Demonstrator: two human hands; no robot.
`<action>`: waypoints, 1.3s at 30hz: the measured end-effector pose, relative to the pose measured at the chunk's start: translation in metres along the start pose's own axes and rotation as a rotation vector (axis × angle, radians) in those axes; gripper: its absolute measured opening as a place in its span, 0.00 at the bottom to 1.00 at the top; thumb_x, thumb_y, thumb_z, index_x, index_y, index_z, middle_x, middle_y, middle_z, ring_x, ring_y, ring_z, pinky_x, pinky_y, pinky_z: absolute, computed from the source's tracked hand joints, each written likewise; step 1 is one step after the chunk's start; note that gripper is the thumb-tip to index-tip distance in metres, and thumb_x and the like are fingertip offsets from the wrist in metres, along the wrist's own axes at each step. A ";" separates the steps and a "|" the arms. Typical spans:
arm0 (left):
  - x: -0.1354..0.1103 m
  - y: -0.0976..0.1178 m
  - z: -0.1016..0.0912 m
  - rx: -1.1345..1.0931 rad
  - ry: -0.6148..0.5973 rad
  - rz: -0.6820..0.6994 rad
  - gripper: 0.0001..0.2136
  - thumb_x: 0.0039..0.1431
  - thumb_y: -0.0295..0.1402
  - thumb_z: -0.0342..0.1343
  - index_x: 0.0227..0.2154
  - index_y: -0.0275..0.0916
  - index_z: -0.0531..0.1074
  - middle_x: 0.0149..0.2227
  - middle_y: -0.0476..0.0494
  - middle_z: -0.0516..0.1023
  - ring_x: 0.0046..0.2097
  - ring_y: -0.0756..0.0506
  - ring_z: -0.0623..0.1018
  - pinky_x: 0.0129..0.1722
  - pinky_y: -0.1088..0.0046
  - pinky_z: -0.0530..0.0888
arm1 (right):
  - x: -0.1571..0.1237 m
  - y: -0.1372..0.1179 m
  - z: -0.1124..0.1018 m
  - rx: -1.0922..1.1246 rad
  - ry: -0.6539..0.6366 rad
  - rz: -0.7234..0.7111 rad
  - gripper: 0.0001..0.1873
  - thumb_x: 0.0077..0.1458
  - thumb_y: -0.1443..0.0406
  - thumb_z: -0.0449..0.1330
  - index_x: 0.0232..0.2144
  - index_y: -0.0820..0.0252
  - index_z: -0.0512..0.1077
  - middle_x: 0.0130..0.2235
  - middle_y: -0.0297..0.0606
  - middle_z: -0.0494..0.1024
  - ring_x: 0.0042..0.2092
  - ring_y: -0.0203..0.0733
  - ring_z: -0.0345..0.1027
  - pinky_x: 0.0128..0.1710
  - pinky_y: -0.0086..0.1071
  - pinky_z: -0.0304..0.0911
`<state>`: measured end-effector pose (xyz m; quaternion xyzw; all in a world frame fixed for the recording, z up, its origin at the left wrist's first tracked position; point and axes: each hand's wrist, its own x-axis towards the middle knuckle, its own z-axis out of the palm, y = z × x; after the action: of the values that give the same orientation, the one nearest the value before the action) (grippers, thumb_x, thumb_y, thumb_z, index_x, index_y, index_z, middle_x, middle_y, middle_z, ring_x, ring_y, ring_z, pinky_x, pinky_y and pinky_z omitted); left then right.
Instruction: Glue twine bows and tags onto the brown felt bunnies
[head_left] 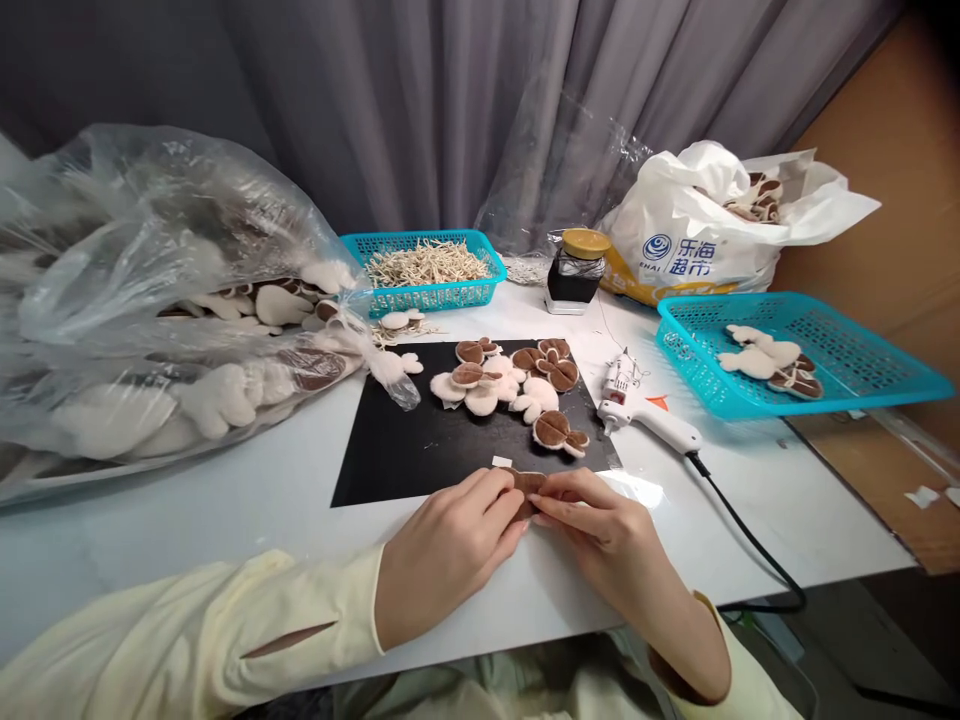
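Both my hands meet at the front edge of a black mat point(397, 440), pinching one small brown plush piece point(530, 482) between them. My left hand point(457, 535) grips its left side, and my right hand point(607, 525) has thumb and fingers closed on its right side. The fingers cover much of the piece. Just beyond lies a brown bunny-shaped plush piece point(553, 430) with a pale edge. Behind it several similar pieces, brown side or cream side up, are heaped, among them a cream one point(536, 395). A small white tab point(502, 462) sits by my left fingertips.
A white glue gun point(652, 418) with a black cord lies right of the mat. Blue baskets stand at the back point(442, 297) and at right point(712, 390). A clear bag point(150, 290) of plush pieces fills the left. A dark jar point(574, 280) stands near a white bag point(697, 240).
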<state>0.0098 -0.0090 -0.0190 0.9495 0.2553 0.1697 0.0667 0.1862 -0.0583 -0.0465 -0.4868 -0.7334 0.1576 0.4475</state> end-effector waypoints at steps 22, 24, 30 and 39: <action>0.013 0.003 -0.005 -0.120 -0.175 -0.181 0.06 0.60 0.23 0.45 0.31 0.36 0.66 0.35 0.47 0.67 0.39 0.46 0.71 0.38 0.65 0.71 | 0.015 -0.011 0.001 -0.086 -0.145 -0.015 0.13 0.57 0.76 0.50 0.32 0.62 0.73 0.41 0.43 0.74 0.43 0.42 0.66 0.39 0.34 0.69; 0.012 0.003 -0.005 -0.137 -0.160 -0.182 0.07 0.60 0.23 0.45 0.31 0.36 0.67 0.35 0.46 0.67 0.39 0.46 0.71 0.38 0.66 0.71 | 0.014 -0.009 0.001 -0.132 -0.150 -0.031 0.14 0.56 0.76 0.50 0.32 0.62 0.74 0.40 0.42 0.76 0.42 0.42 0.67 0.38 0.34 0.70; 0.014 0.000 -0.015 -0.128 -0.160 -0.107 0.07 0.60 0.24 0.46 0.33 0.35 0.69 0.44 0.42 0.67 0.42 0.46 0.72 0.41 0.68 0.71 | 0.017 -0.007 0.000 -0.186 -0.178 -0.093 0.14 0.55 0.78 0.50 0.34 0.67 0.74 0.41 0.44 0.78 0.41 0.43 0.70 0.38 0.32 0.72; 0.025 -0.009 -0.023 -0.205 -0.253 -0.131 0.05 0.58 0.24 0.48 0.34 0.38 0.66 0.35 0.48 0.69 0.37 0.47 0.72 0.35 0.72 0.70 | 0.018 -0.003 0.001 -0.208 -0.203 -0.007 0.12 0.54 0.77 0.47 0.34 0.60 0.65 0.33 0.40 0.76 0.35 0.42 0.70 0.30 0.33 0.68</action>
<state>0.0173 0.0123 0.0073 0.9328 0.2878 0.0695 0.2055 0.1818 -0.0443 -0.0361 -0.5095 -0.7890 0.1277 0.3187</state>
